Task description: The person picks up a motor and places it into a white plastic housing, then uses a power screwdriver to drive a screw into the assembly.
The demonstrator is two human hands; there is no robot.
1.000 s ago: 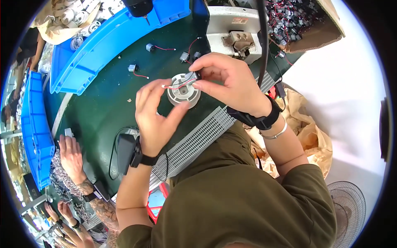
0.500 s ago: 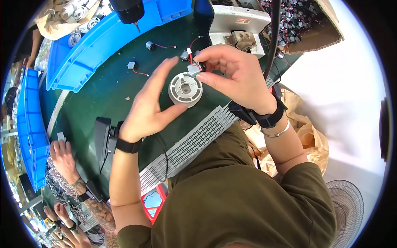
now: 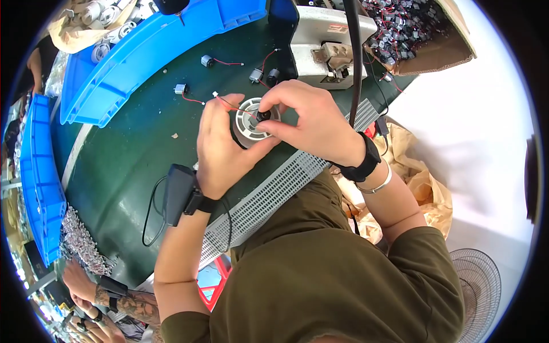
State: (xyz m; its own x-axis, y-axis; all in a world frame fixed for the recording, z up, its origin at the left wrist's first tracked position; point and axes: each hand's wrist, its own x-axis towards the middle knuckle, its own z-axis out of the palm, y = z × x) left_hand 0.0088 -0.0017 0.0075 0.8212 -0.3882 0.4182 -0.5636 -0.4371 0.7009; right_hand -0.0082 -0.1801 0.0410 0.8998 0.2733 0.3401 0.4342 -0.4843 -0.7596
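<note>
My left hand curves around a round white plastic housing standing on the green bench, fingers on its far-left side and thumb on its near side. Between the thumb and index finger of my right hand is a small motor with a black end, held at the middle of the housing. The motor's lower part is hidden from view. Its red and black wires run left over the rim to a white connector by my left fingertips. Other small motors with red leads lie just beyond the housing.
A blue bin borders the far left, with a tool tip above it. A white machine stands at the far right, beside a carton of motors. A dark cable hangs near my right hand. A co-worker's hand is at lower left.
My right hand has brought the motor down and nearer, onto the housing's middle. My left hand has moved right and closed around the housing. The co-worker's hand has shifted toward the lower left.
</note>
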